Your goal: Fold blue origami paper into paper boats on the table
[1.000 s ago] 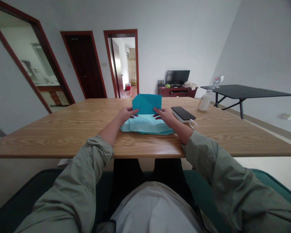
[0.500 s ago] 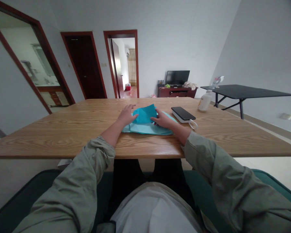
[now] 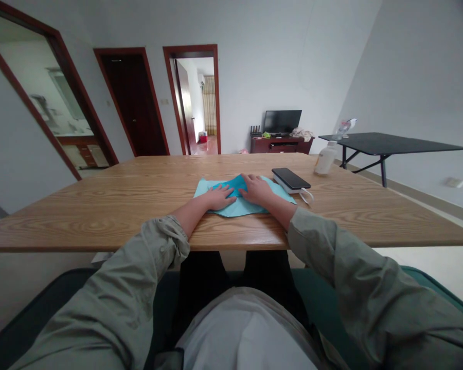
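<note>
A darker blue folded sheet, perhaps paper or cloth, lies on top of a larger light-blue sheet near the front of the wooden table. My left hand rests flat on the left part of the darker piece, its fingers stretched out to the right. Against the right part of that piece lies my right hand, fingers extended and palm down. Neither hand grips anything. Both hands cover part of the darker piece, so its full outline is hidden.
A black phone lies on a white box-like device with a white strap loop, right of the sheets. Behind it stands a translucent bottle on the wooden table. A black folding table is farther right.
The darker blue piece was raised between my hands and now lies lower on the light-blue sheet. My left hand moved right and down onto it; my right hand flattened over its right side.
</note>
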The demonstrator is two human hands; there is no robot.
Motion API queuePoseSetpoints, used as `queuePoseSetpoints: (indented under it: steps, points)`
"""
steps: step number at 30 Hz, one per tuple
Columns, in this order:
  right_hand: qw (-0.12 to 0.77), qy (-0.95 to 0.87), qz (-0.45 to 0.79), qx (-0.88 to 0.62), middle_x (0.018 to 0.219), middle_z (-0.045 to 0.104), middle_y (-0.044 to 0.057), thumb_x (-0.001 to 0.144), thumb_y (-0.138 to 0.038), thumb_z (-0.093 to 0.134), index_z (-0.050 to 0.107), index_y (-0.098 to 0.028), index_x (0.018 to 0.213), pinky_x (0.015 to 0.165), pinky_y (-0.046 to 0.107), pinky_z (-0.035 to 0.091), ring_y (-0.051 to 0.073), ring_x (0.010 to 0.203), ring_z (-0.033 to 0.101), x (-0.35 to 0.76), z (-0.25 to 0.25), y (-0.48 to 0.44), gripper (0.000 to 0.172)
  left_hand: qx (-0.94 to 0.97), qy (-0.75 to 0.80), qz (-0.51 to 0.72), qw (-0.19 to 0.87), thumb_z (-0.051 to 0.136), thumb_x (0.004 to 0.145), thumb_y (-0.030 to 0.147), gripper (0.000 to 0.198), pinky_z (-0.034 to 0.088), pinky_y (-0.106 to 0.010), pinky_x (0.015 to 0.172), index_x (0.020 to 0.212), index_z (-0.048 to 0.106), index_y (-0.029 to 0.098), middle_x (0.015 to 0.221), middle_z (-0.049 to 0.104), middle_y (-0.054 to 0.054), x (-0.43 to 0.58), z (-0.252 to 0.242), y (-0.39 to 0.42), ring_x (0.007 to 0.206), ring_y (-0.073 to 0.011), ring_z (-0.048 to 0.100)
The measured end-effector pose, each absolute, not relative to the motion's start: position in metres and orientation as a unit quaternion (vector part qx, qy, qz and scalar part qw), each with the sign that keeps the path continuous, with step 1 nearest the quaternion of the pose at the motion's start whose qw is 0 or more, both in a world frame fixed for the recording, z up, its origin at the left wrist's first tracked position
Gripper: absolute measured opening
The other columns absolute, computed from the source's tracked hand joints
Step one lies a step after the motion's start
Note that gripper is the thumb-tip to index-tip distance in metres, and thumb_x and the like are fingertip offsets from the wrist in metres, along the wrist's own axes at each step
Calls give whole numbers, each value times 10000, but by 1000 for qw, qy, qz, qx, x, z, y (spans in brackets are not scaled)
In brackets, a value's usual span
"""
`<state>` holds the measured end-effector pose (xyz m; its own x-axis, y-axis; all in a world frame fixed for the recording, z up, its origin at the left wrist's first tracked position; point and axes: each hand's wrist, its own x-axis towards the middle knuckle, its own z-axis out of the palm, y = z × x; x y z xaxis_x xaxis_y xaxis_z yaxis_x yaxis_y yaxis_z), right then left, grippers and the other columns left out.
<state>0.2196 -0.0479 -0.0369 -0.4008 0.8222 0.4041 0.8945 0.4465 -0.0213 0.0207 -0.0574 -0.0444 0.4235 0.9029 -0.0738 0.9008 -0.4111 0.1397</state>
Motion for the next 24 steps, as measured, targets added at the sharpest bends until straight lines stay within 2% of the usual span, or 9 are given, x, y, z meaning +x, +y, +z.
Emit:
queuePoseSetpoints:
  steps: [4, 9, 14, 17, 20, 22, 24]
  points:
    - [118, -848, -63, -513, 1585, 286, 177, 963, -505, 373, 408, -214, 1483, 1108, 513, 310, 377, 1410, 348, 209, -40, -47, 597, 838, 539, -3, 87, 186, 902, 708, 808, 104, -602, 1177, 1569, 186, 251, 1641, 103, -97, 22, -42, -57, 1511, -354, 75]
    - [27, -825, 17, -565, 1593, 264, 193, 951, -618, 286, 384, -206, 1500, 1107, 632, 224, 432, 1443, 253, 213, -45, -38, 693, 823, 560, -11, 93, 192, 887, 732, 837, 83, -620, 1171, 1572, 181, 252, 1641, 75, -103, 20, -41, -58, 1508, -369, 51]
    - [24, -818, 34, -574, 1604, 234, 191, 933, -649, 272, 329, -123, 1522, 1128, 615, 198, 432, 1455, 217, 217, -47, -35, 792, 798, 596, -11, 89, 215, 861, 759, 868, 95, -625, 1166, 1572, 178, 262, 1642, 62, -99, 8, -42, -54, 1504, -387, 55]
    - [37, -796, 30, -604, 1580, 283, 216, 906, -694, 283, 341, -74, 1510, 1126, 601, 217, 443, 1432, 265, 218, -48, -35, 868, 795, 601, -4, 84, 233, 857, 759, 875, 109, -619, 1167, 1569, 197, 252, 1643, 81, -96, 1, -44, -50, 1503, -384, 85]
    - [45, -793, 28, -607, 1550, 345, 222, 879, -741, 298, 418, -76, 1471, 1115, 583, 253, 445, 1394, 339, 219, -46, -35, 898, 798, 598, 6, 77, 263, 851, 759, 869, 146, -607, 1165, 1561, 228, 258, 1638, 123, -98, -2, -44, -48, 1499, -380, 129]
    - [55, -808, 27, -586, 1529, 378, 228, 866, -752, 332, 503, -81, 1411, 1106, 532, 300, 427, 1362, 403, 220, -44, -36, 881, 800, 596, 15, 72, 289, 846, 758, 869, 174, -588, 1165, 1556, 245, 259, 1633, 158, -104, -3, -44, -48, 1491, -380, 168]
    - [88, -834, 15, -545, 1490, 437, 227, 872, -706, 407, 574, -86, 1343, 1092, 440, 348, 378, 1330, 465, 220, -40, -38, 796, 800, 595, 25, 71, 312, 837, 762, 881, 197, -558, 1169, 1553, 254, 252, 1626, 190, -108, -4, -43, -48, 1485, -375, 196]
